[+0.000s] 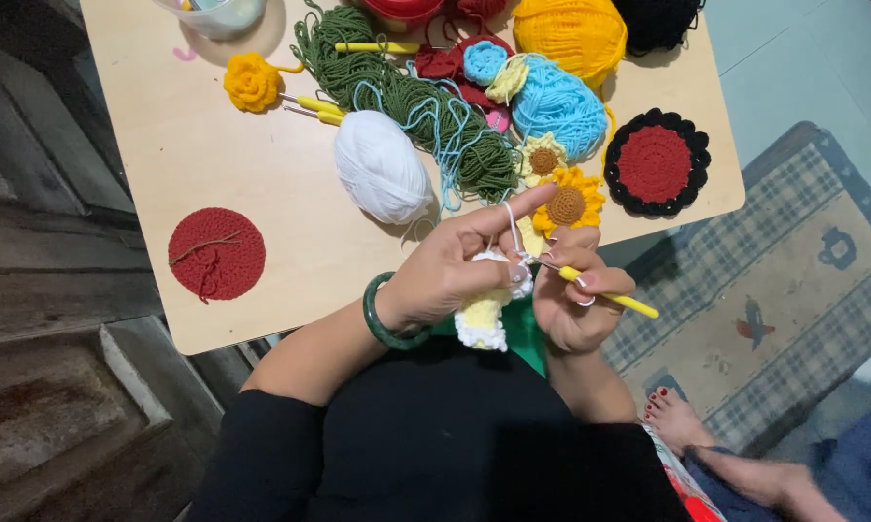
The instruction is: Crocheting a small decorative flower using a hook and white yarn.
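White and pale yellow crochet piece [484, 314] sits in the left hand [445, 271], its grip closed on it just off the worktop [261, 174] edge. The right hand [575, 300] pinches a yellow hook [614, 301]. A white yarn ball [382, 166] lies near.

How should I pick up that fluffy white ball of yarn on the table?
Grab the white ball of yarn around its wide middle, coming down from above. It is a rounded oval lying on the wooden table, its near-left side bare, while green yarn crowds its far side.
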